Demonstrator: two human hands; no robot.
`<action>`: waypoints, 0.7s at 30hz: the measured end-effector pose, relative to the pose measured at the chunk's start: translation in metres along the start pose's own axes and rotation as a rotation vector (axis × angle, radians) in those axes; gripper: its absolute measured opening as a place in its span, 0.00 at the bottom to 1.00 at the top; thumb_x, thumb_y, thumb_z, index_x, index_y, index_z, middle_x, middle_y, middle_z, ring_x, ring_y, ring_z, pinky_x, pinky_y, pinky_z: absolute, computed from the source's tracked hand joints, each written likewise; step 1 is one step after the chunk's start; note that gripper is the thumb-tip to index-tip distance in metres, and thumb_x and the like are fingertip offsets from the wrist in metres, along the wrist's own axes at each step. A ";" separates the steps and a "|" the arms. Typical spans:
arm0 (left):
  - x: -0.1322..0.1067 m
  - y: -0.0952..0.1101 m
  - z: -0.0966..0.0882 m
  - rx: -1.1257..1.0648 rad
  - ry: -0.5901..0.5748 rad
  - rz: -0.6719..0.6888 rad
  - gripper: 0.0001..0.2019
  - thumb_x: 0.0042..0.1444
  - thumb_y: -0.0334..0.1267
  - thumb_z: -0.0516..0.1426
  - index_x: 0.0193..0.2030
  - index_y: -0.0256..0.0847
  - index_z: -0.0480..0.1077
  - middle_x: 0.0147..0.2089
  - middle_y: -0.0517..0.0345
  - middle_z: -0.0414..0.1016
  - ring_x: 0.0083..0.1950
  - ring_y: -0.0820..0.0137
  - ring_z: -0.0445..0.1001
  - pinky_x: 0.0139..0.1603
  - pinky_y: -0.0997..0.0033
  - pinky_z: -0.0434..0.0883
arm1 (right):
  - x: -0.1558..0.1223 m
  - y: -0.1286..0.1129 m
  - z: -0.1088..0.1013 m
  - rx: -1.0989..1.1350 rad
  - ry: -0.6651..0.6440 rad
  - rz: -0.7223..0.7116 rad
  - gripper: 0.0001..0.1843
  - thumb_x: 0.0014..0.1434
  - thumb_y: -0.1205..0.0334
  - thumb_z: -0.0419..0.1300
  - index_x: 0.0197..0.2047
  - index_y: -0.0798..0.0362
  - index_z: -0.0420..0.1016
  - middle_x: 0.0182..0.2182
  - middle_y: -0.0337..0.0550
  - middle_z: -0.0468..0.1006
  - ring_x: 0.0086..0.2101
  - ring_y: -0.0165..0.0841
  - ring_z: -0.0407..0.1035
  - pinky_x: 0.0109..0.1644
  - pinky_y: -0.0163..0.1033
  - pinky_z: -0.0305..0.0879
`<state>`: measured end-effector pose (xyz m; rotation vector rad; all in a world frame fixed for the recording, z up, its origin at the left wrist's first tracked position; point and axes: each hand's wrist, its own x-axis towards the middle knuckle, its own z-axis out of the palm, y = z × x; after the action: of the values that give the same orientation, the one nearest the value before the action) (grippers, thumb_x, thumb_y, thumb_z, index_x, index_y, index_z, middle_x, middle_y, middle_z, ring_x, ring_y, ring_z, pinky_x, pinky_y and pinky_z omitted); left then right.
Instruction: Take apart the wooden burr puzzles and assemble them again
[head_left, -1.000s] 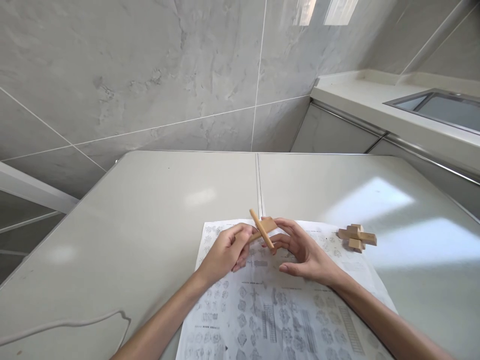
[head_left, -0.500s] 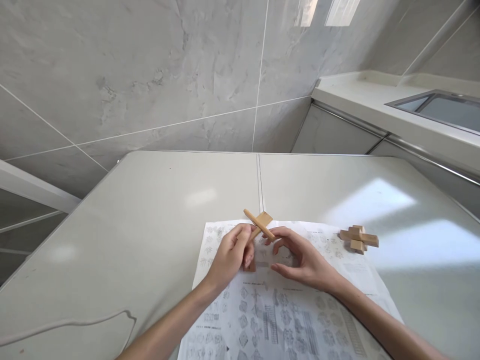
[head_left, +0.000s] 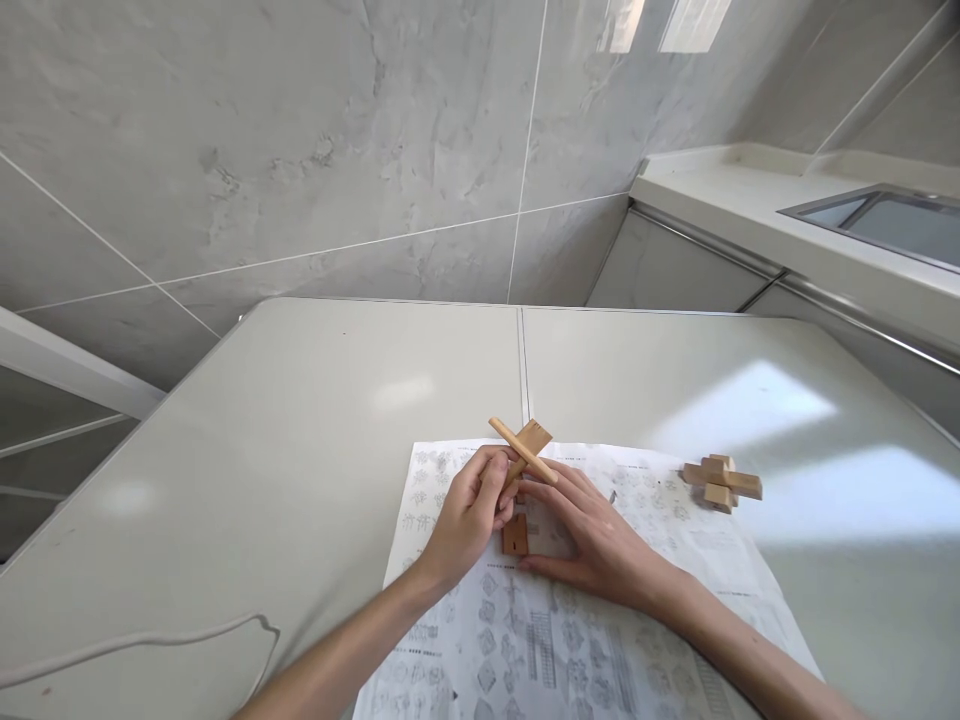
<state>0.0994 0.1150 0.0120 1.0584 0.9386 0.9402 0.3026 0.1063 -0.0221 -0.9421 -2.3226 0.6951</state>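
Note:
My left hand (head_left: 474, 502) is closed, its thumb and fingers pinching two crossed wooden puzzle pieces: a thin light stick (head_left: 523, 450) lying across a flat, wider piece (head_left: 535, 436). Just below those fingertips, a reddish-brown wooden block (head_left: 515, 535) with a small dark slot rests on the printed sheet (head_left: 450, 625). My right hand (head_left: 600, 545) reaches over the sheet, thumb and fingers apart on either side of the block's right end. The thumb tip is close to the block's lower corner; whether it touches cannot be made out. Its forefinger comes near the left fingers.
An assembled wooden burr puzzle (head_left: 721, 482) stands at the sheet's upper right edge. A white cable (head_left: 150, 640) runs over the table (head_left: 337, 430) at the lower left. Beyond the table are a grey tiled wall (head_left: 300, 130) and a counter (head_left: 720, 195) with a sink.
My right hand has moved down and left from beside the crossed pieces toward the reddish-brown block, which now shows more fully. My left hand keeps its hold, shifted slightly right.

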 end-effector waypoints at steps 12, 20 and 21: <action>-0.002 -0.003 -0.005 0.120 0.035 0.042 0.18 0.75 0.55 0.52 0.48 0.42 0.69 0.29 0.67 0.52 0.29 0.73 0.50 0.29 0.71 0.54 | -0.002 0.003 -0.007 0.131 0.176 0.205 0.36 0.60 0.57 0.73 0.68 0.39 0.63 0.66 0.51 0.70 0.63 0.53 0.70 0.64 0.62 0.73; 0.000 0.005 -0.014 0.413 0.070 0.092 0.19 0.75 0.55 0.50 0.47 0.41 0.71 0.28 0.67 0.57 0.26 0.73 0.52 0.28 0.71 0.53 | -0.005 0.029 -0.016 0.475 0.480 0.407 0.27 0.62 0.50 0.74 0.59 0.44 0.70 0.68 0.53 0.70 0.67 0.51 0.68 0.74 0.63 0.62; 0.000 0.005 -0.014 0.432 0.055 0.100 0.19 0.75 0.55 0.50 0.48 0.41 0.71 0.28 0.67 0.58 0.26 0.73 0.52 0.28 0.71 0.54 | -0.006 0.031 -0.017 0.571 0.494 0.419 0.25 0.63 0.50 0.73 0.58 0.43 0.70 0.69 0.52 0.70 0.68 0.49 0.67 0.75 0.61 0.61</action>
<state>0.0856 0.1202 0.0134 1.4600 1.1747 0.8712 0.3313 0.1261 -0.0308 -1.1640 -1.3963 1.0740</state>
